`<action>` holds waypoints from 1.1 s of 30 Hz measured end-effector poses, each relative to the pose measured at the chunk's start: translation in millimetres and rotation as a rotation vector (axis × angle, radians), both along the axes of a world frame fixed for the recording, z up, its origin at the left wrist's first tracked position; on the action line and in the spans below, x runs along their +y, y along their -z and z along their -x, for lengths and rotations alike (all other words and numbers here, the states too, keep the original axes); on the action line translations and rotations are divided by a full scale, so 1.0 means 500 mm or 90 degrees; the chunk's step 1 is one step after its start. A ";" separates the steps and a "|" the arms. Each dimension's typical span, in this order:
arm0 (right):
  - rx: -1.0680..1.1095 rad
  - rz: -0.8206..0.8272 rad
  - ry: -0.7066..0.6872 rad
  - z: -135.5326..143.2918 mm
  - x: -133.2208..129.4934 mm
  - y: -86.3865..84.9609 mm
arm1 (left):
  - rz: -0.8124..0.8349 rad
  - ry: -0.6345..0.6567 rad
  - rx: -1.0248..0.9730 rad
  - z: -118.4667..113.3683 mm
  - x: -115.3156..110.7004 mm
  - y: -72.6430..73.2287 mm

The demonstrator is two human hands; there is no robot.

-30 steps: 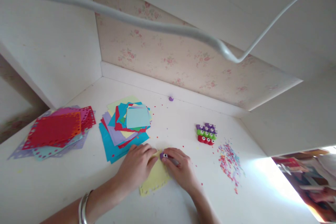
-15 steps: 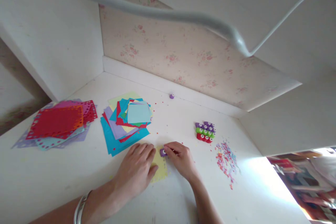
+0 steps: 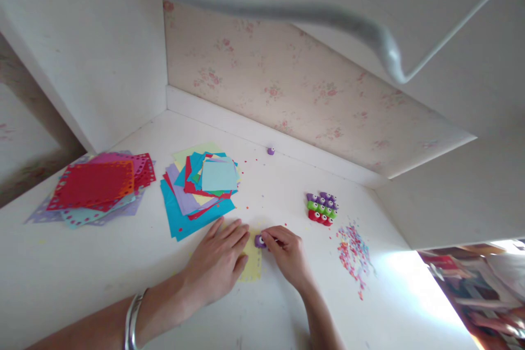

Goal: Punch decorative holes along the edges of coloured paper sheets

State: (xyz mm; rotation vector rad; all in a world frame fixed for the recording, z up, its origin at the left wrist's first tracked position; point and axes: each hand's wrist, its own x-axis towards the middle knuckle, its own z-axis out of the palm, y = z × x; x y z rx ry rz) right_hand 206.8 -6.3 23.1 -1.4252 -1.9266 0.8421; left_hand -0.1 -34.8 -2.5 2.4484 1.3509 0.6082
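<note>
A small yellow paper (image 3: 252, 267) with holes near its edge lies on the white table. My left hand (image 3: 221, 260) rests flat on its left part, fingers spread a little. My right hand (image 3: 285, 251) grips a small purple punch (image 3: 259, 241) with a white eye, at the paper's upper right edge. Part of the punch is hidden by the fingers. To the upper left is a stack of coloured uncut papers (image 3: 219, 176). Punched sheets, a red one (image 3: 96, 183) on top, lie at the far left.
Purple, green and red eyed punches (image 3: 322, 209) stand grouped at the right, beside scattered paper bits (image 3: 353, 251). Another purple punch (image 3: 271, 151) is near the back wall. A blurred grey cable (image 3: 254, 6) crosses the top.
The view has shifted slightly. The purple punch and my right hand have moved a little to the right along the paper, and my left hand's fingers are spread more.
</note>
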 end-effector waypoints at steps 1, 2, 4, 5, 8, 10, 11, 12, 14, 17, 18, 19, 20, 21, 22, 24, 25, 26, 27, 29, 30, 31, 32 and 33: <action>-0.002 0.001 -0.003 0.000 0.000 -0.001 | 0.000 0.001 0.001 0.000 0.000 0.000; -0.004 0.003 -0.006 0.000 -0.001 -0.003 | -0.001 0.001 0.002 0.000 0.001 0.001; -0.008 0.008 -0.009 0.000 -0.001 -0.005 | -0.003 -0.001 0.004 0.000 0.001 0.001; -0.009 0.010 -0.008 0.000 -0.001 -0.005 | -0.003 -0.001 0.005 0.000 0.001 0.001; -0.008 0.018 -0.010 -0.001 0.000 -0.006 | -0.004 0.007 0.018 0.000 0.002 -0.001; -0.007 0.022 -0.015 -0.001 0.000 -0.007 | -0.004 0.011 0.028 0.001 0.001 -0.003; -0.008 0.023 -0.017 -0.001 0.000 -0.007 | -0.004 0.012 0.032 0.001 0.001 -0.003; -0.008 0.025 -0.018 -0.001 0.000 -0.007 | -0.005 0.012 0.034 0.001 0.001 -0.004; -0.008 0.025 -0.022 -0.002 0.001 -0.007 | -0.006 0.007 0.034 0.001 0.001 -0.004; -0.003 0.014 -0.020 -0.002 0.003 -0.005 | -0.002 0.003 0.031 0.001 0.001 -0.004; 0.005 0.005 -0.004 -0.002 0.004 -0.005 | 0.000 0.005 0.032 0.001 0.001 -0.003; 0.021 -0.002 0.024 0.000 0.005 -0.006 | 0.002 0.006 0.032 0.002 0.001 -0.002; 0.053 -0.003 0.062 0.002 0.006 -0.008 | 0.005 0.008 0.033 0.002 0.001 -0.001; 0.110 0.003 0.105 0.005 0.007 -0.013 | 0.007 0.009 0.032 0.002 0.002 0.000; 0.193 0.020 0.142 0.010 0.008 -0.020 | 0.009 0.010 0.029 0.002 0.002 0.000; 0.415 0.090 0.167 0.023 0.010 -0.039 | 0.014 0.009 0.018 0.001 0.002 0.001; 0.527 0.134 0.149 0.032 0.011 -0.049 | 0.016 0.005 0.010 0.001 0.002 0.001; 0.621 0.178 0.118 0.042 0.013 -0.059 | 0.018 0.002 0.002 0.001 0.002 0.001; 0.690 0.220 0.081 0.052 0.016 -0.068 | 0.021 -0.002 -0.005 0.001 0.002 0.001; 0.758 0.293 0.017 0.072 0.024 -0.074 | 0.025 -0.009 -0.015 0.000 0.002 0.000; 0.769 0.323 -0.002 0.082 0.029 -0.071 | 0.026 -0.011 -0.017 0.000 0.002 0.000; 0.767 0.350 -0.014 0.090 0.035 -0.064 | 0.026 -0.012 -0.019 0.000 0.001 0.000; 0.757 0.371 -0.019 0.097 0.040 -0.054 | 0.026 -0.014 -0.022 0.000 0.001 0.001; 0.741 0.386 -0.016 0.103 0.045 -0.041 | 0.026 -0.016 -0.025 0.000 0.001 0.001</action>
